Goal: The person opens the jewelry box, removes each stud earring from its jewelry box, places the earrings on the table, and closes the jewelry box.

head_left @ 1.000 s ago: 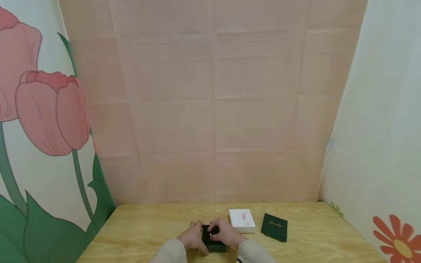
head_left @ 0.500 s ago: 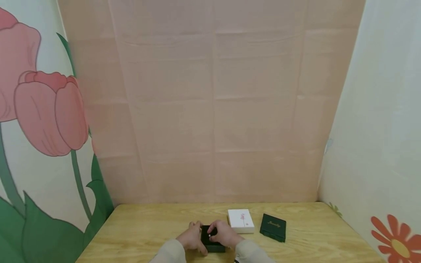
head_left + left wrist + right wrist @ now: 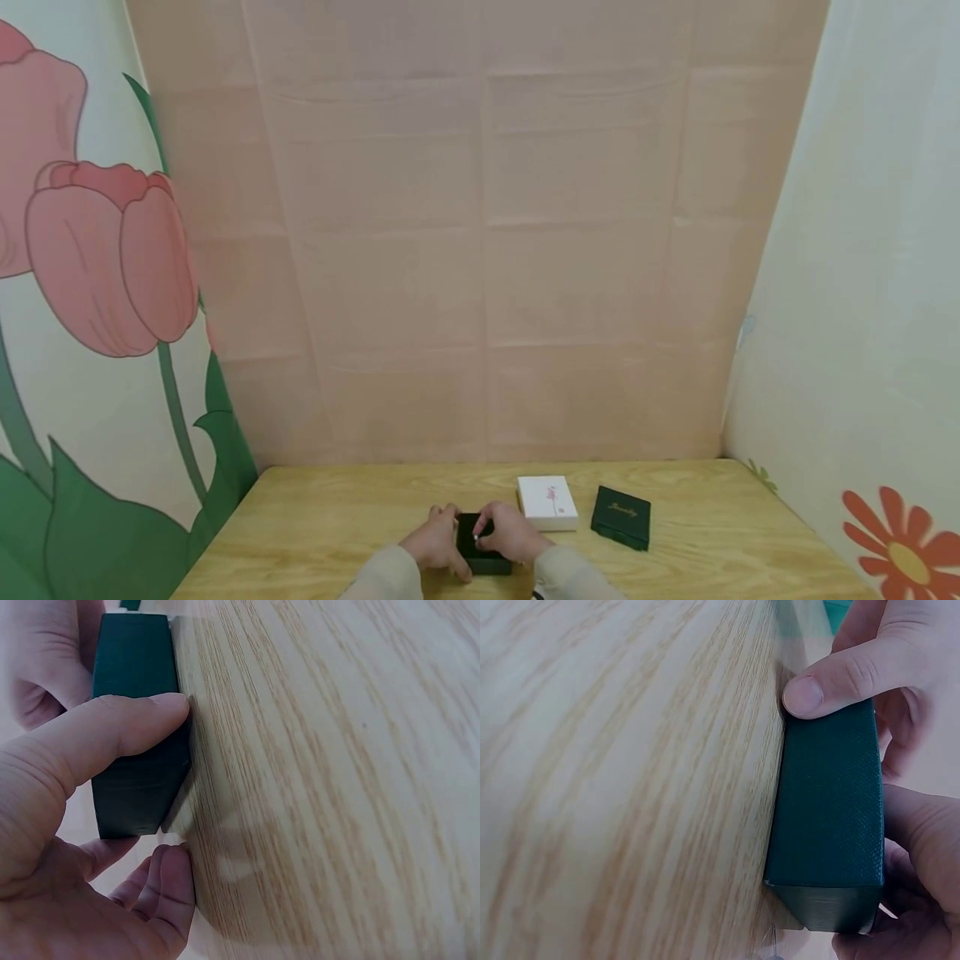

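Watching remotely as my left hand [image 3: 439, 543] is gripping an open dark-green box [image 3: 489, 567] on the desk [image 3: 322, 508], my right hand [image 3: 513, 534] pinching a tiny pale piece [image 3: 476, 538] at its black interior [image 3: 466, 533], a white flower-printed box [image 3: 547, 500] lying just beyond.

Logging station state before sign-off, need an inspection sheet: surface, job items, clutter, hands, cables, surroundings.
Surface: wood-grain tabletop, light coloured.
Job items: dark green box, open, black interior; small pale item at the right fingertips, too small to identify.
Clutter: white box with pink flower print; gold-lettered green lid to its right; thin pin-like thing at the right wrist view's bottom edge, unidentified.
Hands: left hand grips the dark green box, thumb on its near side; right hand pinches the small pale item.
Cables: nothing seen.
Surroundings: creased beige-pink backdrop; tulip mural left; red flower right.
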Demonstrator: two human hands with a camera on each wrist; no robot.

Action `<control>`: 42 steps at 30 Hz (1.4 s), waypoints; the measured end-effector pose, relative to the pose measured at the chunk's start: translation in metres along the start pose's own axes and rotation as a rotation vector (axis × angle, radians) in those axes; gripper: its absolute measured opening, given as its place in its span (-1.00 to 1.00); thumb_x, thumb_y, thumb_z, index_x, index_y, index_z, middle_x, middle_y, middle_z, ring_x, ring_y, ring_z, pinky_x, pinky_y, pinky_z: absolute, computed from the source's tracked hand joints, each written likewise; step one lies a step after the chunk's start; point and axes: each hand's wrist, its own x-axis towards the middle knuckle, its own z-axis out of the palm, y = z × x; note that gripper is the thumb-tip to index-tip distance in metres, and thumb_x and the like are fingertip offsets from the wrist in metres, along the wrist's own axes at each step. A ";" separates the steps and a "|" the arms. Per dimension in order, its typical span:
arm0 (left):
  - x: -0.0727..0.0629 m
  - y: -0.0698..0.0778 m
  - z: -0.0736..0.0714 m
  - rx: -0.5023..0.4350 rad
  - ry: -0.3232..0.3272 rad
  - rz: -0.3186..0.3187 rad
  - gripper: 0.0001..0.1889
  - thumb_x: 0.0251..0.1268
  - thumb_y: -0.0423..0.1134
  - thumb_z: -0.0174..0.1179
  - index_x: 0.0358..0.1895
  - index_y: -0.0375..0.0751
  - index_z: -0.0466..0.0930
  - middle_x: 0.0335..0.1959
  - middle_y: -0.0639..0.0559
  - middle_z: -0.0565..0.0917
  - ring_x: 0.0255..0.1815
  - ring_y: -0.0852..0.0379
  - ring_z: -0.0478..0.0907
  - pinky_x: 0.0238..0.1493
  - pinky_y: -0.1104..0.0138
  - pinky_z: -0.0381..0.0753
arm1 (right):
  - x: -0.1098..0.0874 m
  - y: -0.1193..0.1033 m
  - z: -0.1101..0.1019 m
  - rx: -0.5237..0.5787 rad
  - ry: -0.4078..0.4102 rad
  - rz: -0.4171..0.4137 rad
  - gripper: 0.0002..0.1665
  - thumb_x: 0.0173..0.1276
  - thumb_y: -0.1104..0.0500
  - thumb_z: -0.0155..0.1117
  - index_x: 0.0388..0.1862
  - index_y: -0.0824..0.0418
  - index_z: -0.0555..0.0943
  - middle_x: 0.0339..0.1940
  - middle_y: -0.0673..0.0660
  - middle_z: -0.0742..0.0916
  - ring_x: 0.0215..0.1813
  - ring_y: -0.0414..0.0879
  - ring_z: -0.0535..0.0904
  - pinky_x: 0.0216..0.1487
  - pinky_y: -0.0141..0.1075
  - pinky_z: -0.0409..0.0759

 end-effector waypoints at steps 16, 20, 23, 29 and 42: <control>0.003 0.000 0.003 -0.007 0.020 -0.002 -0.20 -0.46 -0.48 0.55 0.06 -0.33 0.36 -0.08 -0.29 0.38 -0.11 -0.20 0.46 0.04 -0.12 0.46 | -0.006 -0.001 0.000 0.174 0.053 0.110 -0.44 0.32 0.65 -0.42 0.29 0.77 -0.17 0.48 0.39 -0.42 0.60 -0.01 -0.24 0.45 -0.44 0.07; 0.003 0.000 0.003 0.002 0.019 -0.005 -0.19 -0.45 -0.46 0.56 0.07 -0.34 0.35 -0.08 -0.30 0.39 -0.11 -0.19 0.47 0.04 -0.12 0.47 | -0.002 -0.001 0.000 0.228 0.035 0.094 -0.43 0.32 0.67 -0.43 0.27 0.78 -0.26 0.49 0.36 -0.43 0.60 0.00 -0.25 0.44 -0.41 0.10; 0.004 -0.001 0.002 0.007 0.012 -0.012 -0.19 -0.44 -0.45 0.57 0.07 -0.34 0.35 -0.07 -0.30 0.38 -0.11 -0.19 0.46 0.04 -0.12 0.47 | 0.000 0.000 0.000 0.280 0.030 0.086 -0.41 0.31 0.68 -0.47 0.24 0.79 -0.38 0.49 0.34 -0.43 0.59 0.01 -0.24 0.44 -0.38 0.11; 0.005 -0.001 0.002 0.021 0.004 -0.027 -0.18 -0.43 -0.42 0.58 0.08 -0.32 0.35 -0.05 -0.30 0.39 -0.10 -0.18 0.47 0.04 -0.11 0.48 | -0.003 0.002 0.002 0.111 0.040 0.051 -0.50 0.32 0.64 -0.38 0.19 0.88 -0.16 0.43 0.49 -0.45 0.60 0.06 -0.21 0.44 -0.38 0.13; 0.005 -0.002 0.004 0.030 0.024 -0.028 -0.17 -0.46 -0.44 0.56 0.09 -0.34 0.34 -0.06 -0.31 0.38 -0.10 -0.20 0.48 0.04 -0.13 0.47 | -0.002 -0.002 0.002 0.228 0.047 0.090 -0.46 0.36 0.63 -0.47 0.32 0.72 -0.17 0.48 0.38 -0.42 0.60 0.00 -0.27 0.45 -0.41 0.07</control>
